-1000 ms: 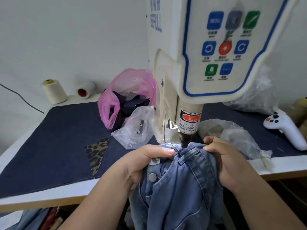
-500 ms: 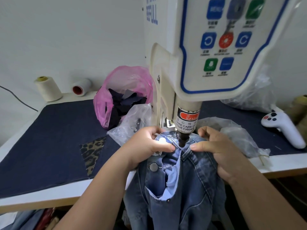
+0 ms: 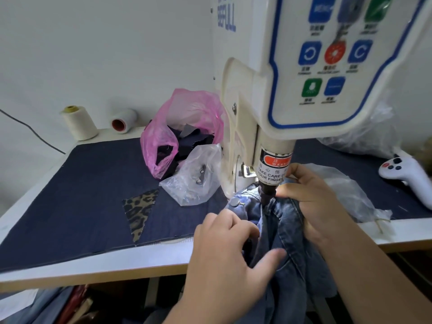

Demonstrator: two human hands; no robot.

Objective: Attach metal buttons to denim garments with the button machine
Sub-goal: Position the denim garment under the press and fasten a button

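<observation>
Denim (image 3: 287, 249) bunched under punch (image 3: 266, 195). Left hand (image 3: 224, 253) has dropped lower, fingers curled gripping fabric. Right hand (image 3: 313, 202) still pinches waistband beside punch.

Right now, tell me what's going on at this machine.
A person is working a denim garment under the button machine. The right hand grips the fabric bunched close beside the machine's dark punch tip, just below the finger warning label. The left hand holds the denim lower down, thumb spread across it. One metal button already sits on the garment, left of the punch.
</observation>
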